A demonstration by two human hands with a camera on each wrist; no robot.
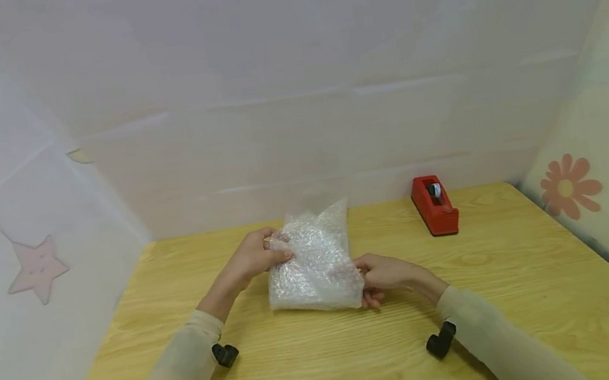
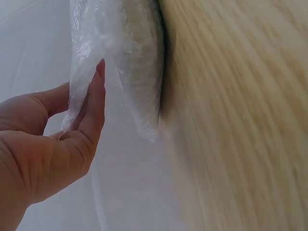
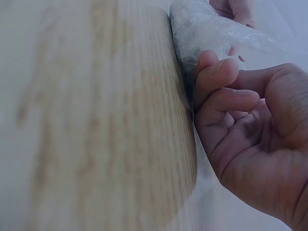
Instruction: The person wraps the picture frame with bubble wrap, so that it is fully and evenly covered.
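A sheet of clear bubble wrap [image 1: 316,261] lies folded in the middle of the wooden table, with a loose flap standing up at its back. What it encloses, if anything, cannot be made out. At its upper left, my left hand [image 1: 259,253] pinches a raised edge of the wrap between thumb and fingers; the left wrist view shows that edge [image 2: 91,43] lifted off the layer below. My right hand [image 1: 383,274] grips the wrap's right side low down, close to the tabletop. In the right wrist view its fingers [image 3: 216,79] are curled, with the wrap partly hidden behind them.
A red tape dispenser [image 1: 435,206] with a small roll stands at the back right of the table [image 1: 320,367]. Pale wall coverings rise behind and along both sides. A small black device is strapped at each wrist.
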